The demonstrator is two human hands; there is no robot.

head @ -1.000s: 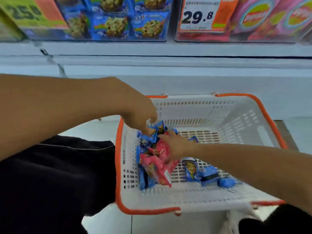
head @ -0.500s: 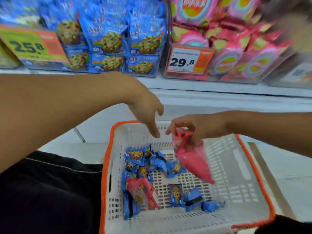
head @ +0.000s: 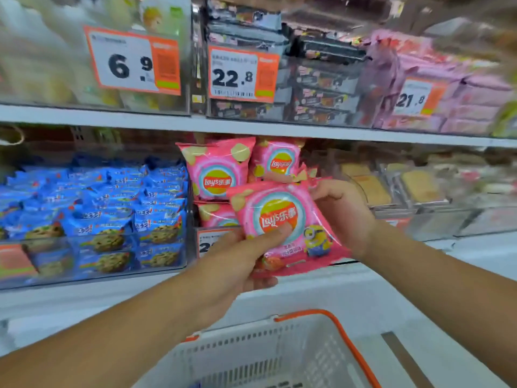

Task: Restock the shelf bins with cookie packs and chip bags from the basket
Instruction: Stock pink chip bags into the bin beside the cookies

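Chips: both my left hand [head: 237,264] and right hand [head: 342,212] pinch one pink chip bag [head: 285,225] just before the chip bin [head: 221,175]. It's not in yet; I think more waits in the basket [head: 279,351] below.

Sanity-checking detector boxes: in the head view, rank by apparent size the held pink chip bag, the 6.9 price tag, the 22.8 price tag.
1. Held pink chip bag, though nearest the camera.
2. 6.9 price tag.
3. 22.8 price tag, only somewhat smaller.

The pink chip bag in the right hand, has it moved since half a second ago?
Yes. The pink chip bag has gone up from just above the basket to the chip bin on the shelf, now held in both hands.
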